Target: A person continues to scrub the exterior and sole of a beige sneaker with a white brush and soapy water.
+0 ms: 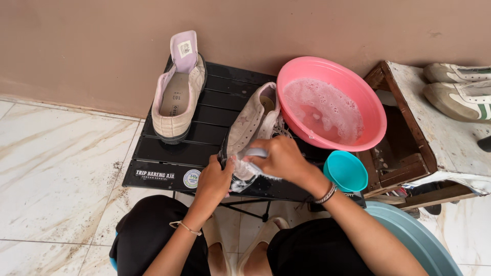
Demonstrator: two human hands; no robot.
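My left hand point(214, 180) clamps the near end of the soapy beige sneaker point(250, 130), which lies on the black slatted surface point(204, 135) just beside the pink basin point(331, 102) of suds. My right hand point(279, 158) grips a pale scrub brush point(254, 153) against it. I judge short, firm strokes work best, holding the shoe pinned so it cannot slide.

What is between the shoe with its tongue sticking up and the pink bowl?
In the head view, the other pale shoe, which both hands hold, lies between the upright-tongued shoe and the pink basin.
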